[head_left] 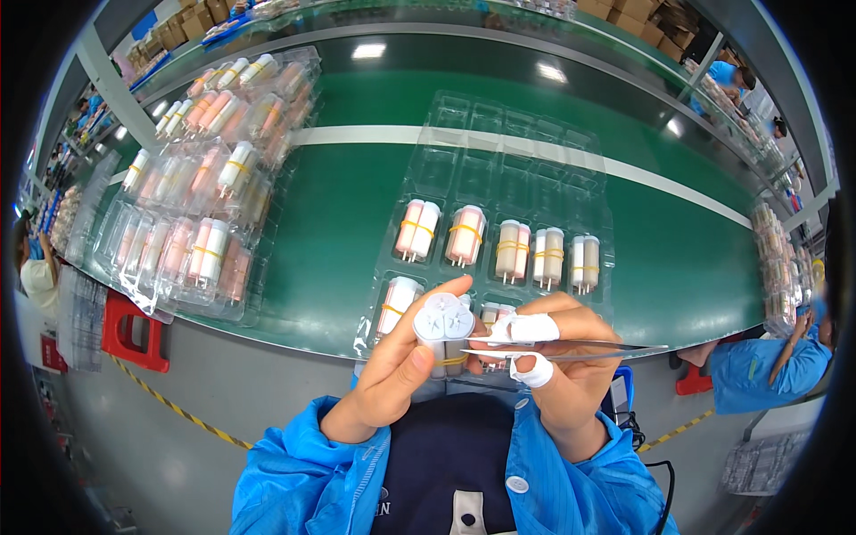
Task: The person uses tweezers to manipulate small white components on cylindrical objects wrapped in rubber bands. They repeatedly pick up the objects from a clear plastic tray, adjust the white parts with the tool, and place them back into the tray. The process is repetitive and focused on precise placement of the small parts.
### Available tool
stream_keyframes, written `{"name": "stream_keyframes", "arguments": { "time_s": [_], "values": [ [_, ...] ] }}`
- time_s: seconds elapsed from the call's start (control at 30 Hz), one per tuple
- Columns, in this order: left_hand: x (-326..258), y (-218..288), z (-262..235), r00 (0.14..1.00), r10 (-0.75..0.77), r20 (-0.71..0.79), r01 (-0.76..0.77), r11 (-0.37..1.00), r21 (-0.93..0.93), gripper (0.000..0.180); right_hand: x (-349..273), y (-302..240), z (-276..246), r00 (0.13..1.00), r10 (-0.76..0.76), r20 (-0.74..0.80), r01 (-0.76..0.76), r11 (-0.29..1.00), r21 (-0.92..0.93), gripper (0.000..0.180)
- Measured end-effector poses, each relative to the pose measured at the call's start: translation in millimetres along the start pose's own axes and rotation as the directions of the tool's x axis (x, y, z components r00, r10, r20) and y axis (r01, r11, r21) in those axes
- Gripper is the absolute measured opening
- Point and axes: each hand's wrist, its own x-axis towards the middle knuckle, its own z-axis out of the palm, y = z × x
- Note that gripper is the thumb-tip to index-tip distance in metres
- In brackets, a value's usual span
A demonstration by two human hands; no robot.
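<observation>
A worker in a blue jacket [584,481] is holding a rubber-banded bundle [443,317] of cylinders above the near edge of a green worktable [343,236], its pale round ends facing up toward the camera. The fingers and thumb of the left hand [385,379] are closing around the bundle's side, while the right hand [575,361], with white tape [535,328] wrapping its thumb and a finger, is gripping metal tweezers [584,344]. The tweezer tips are pointing left, just beside the bundle; whether they are touching it cannot be told. Beyond the hands, a clear plastic tray [486,169] is holding a row of five banded pairs [512,250] in white, pink and beige, its far compartments standing vacant. Filled trays [160,314] are crowding the table's left side, and a co-worker in blue [758,373] is sitting at far right.
</observation>
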Motion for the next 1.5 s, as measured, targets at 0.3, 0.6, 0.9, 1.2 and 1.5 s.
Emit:
{"name": "stream_keyframes", "arguments": {
  "time_s": [0.3, 0.6, 0.9, 1.2, 1.5],
  "values": [
    [1.2, -1.8, 2.9, 1.000, -0.008, 0.003, 0.008, 1.000, -0.026, 0.071, -1.0, -4.1, 3.6, 1.000, 0.024, 0.001, -0.024, 1.000, 0.003, 0.021],
    [0.7, -8.9, 0.1, 0.973, 0.224, -0.058, -0.203, 0.946, 0.254, 0.057, -5.6, 1.5, 2.8, 0.993, -0.022, -0.117, 0.029, 0.998, 0.058, 0.021],
    [4.7, -7.9, 1.5, 0.882, 0.461, -0.098, -0.296, 0.702, 0.648, 0.048, -1.1, 5.5, 1.8, 0.997, -0.072, -0.013, 0.071, 0.996, -0.063, 0.020],
    [5.7, -5.5, 0.3, 0.862, 0.499, -0.088, -0.288, 0.625, 0.726, 0.047, -4.9, 14.4, -0.9, 0.999, -0.031, -0.030, 0.030, 0.999, -0.018, 0.018],
    [5.5, -4.2, 1.1, 0.869, 0.487, -0.093, -0.286, 0.646, 0.708, 0.047, -2.7, 13.0, 0.3, 1.000, -0.015, -0.024, 0.014, 0.999, -0.037, 0.016]
  ]
}}
